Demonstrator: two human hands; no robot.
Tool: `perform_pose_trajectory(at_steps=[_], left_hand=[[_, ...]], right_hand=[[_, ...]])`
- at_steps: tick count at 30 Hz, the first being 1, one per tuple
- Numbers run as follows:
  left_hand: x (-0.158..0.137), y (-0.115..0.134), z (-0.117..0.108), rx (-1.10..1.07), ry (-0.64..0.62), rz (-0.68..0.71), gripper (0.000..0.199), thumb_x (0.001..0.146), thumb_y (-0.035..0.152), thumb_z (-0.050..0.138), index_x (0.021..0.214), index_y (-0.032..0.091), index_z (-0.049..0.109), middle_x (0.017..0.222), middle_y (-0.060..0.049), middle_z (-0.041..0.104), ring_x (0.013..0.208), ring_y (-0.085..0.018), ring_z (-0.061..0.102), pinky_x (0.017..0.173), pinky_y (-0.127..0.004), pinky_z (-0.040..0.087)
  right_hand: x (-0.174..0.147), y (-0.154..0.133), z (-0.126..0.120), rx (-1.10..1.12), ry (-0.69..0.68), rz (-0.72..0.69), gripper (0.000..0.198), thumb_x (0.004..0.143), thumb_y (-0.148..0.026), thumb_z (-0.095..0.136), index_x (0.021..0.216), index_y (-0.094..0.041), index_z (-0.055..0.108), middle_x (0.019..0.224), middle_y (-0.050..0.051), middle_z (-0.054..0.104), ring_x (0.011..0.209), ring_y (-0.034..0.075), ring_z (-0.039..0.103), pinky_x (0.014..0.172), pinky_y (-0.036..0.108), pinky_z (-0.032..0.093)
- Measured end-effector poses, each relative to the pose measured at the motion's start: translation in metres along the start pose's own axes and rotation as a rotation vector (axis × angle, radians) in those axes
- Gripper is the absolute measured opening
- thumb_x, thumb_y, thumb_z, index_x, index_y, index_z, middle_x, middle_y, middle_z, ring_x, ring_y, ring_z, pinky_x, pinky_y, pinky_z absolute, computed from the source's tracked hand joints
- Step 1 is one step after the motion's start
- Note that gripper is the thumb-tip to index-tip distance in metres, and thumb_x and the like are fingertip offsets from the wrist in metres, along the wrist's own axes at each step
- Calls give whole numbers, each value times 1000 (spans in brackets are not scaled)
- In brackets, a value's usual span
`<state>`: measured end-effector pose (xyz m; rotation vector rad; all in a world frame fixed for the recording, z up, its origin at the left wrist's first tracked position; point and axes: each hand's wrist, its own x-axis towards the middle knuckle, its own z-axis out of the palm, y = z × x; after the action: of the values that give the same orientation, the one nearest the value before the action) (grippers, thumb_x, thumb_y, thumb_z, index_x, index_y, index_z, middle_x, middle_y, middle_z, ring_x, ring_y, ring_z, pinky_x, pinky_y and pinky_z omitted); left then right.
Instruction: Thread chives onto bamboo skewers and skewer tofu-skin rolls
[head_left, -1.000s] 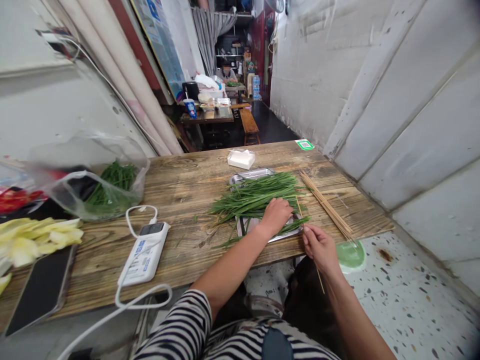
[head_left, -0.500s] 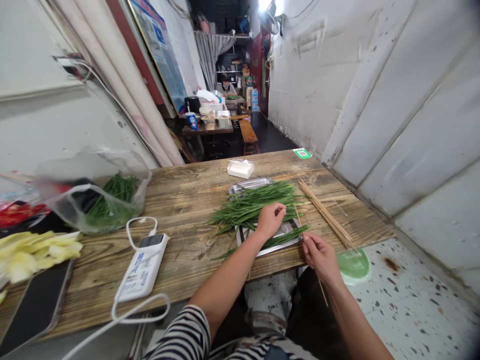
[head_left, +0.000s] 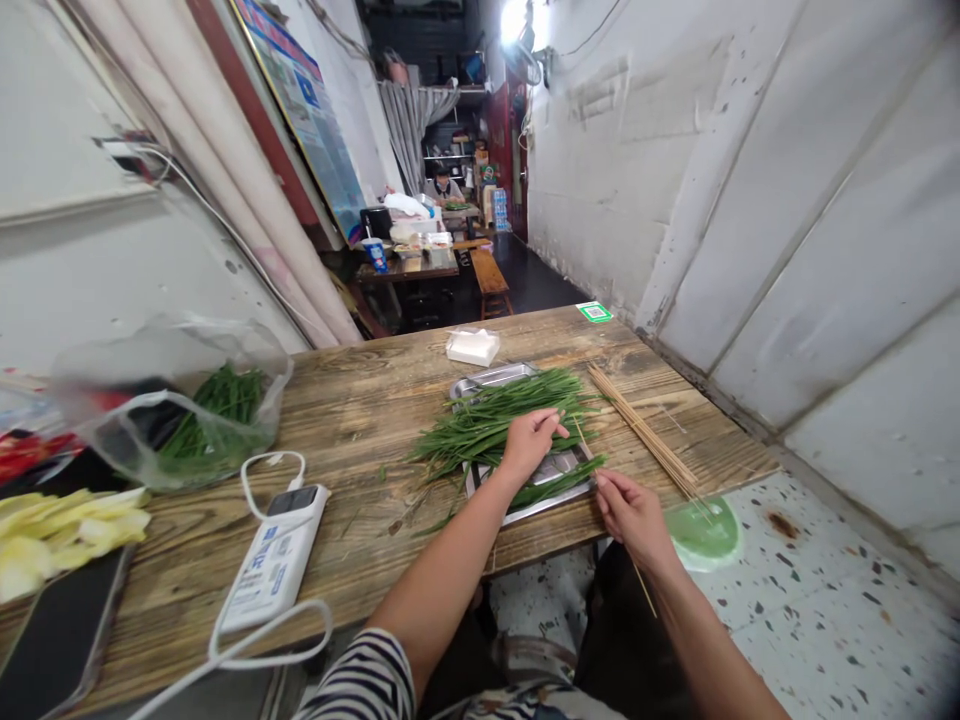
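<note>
Skewer (head_left: pixel 645 591) sits pinched in the right hand (head_left: pixel 632 512); left hand (head_left: pixel 529 443), over green leaves (head_left: pixel 466 436), grip unclear.

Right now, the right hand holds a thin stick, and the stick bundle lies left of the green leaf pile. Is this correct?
Not quite: the stick bundle lies right of the green leaf pile, as the head view shows. The right hand does hold a thin stick.

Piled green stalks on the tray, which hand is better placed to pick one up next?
Probably the left hand: it reaches over the piled green stalks, though whether it holds one is unclear. The right hand, farther from them, is pinching a thin skewer.
</note>
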<state>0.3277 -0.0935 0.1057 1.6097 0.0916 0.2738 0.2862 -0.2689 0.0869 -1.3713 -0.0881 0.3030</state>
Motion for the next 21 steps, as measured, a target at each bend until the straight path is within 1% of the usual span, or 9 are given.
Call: perform_pose_trajectory(at_steps=[3,6,8,9,11,14,16,19,21], left_hand=[[-1,2,0,-9,4,-20,30,80,35,55,90,10,67,73,-6,71,39,-4,38,40,-18,30],[0,0,-1,63,24,14,26,80,32,54,88,11,69,77,-6,71,48,-7,51,49,-20,42],[-1,-1,-3,187,61,117,22,81,29,55,84,14,70,85,-7,72,67,-12,62,65,-25,50],[-1,-2,-3,265,95,183,21,81,29,56,83,15,71,91,-8,71,79,-15,64,73,-28,51],[-3,-2,-5,419,175,299,20,81,28,57,82,16,72,105,-9,67,96,-19,62,86,-33,49],[-5,1,-6,530,254,386,19,81,27,58,84,17,73,121,-11,60,107,-21,58,96,-37,45],[-6,3,-5,490,222,366,19,82,27,57,84,17,72,115,-10,64,103,-21,60,94,-36,46],[-7,6,-1,316,88,191,23,83,28,53,84,15,71,80,-6,71,69,-15,65,70,-28,52],[-7,6,2,217,38,100,24,82,28,53,86,14,71,71,-3,70,53,-11,59,56,-23,48]], right_hand=[[0,0,0,1,-4,-5,47,67,-55,71,92,-16,65,47,-9,42,31,3,25,29,18,16],[1,-1,1,-8,-10,-3,47,67,-55,72,91,-15,65,46,-9,43,32,4,26,29,18,16],[1,-1,2,-12,-9,-9,48,66,-56,72,91,-15,65,46,-9,43,32,4,26,29,18,17],[0,-1,2,-11,-8,-14,49,66,-56,72,91,-15,65,46,-8,44,31,4,26,29,18,17],[0,-2,2,-10,-5,-24,49,66,-57,71,91,-16,65,46,-9,44,31,4,27,29,18,17],[-1,-2,2,-16,-6,-25,49,66,-58,71,91,-16,65,46,-9,43,31,4,26,29,18,17],[-1,-2,2,-15,-8,-23,49,66,-58,71,91,-16,65,46,-9,43,31,4,26,29,18,17],[-1,-1,2,-13,-9,-25,47,67,-56,71,91,-16,65,46,-9,43,32,4,26,30,18,17],[-1,-1,2,-17,-14,-25,47,68,-56,70,91,-16,65,47,-8,43,33,4,27,30,17,17]])
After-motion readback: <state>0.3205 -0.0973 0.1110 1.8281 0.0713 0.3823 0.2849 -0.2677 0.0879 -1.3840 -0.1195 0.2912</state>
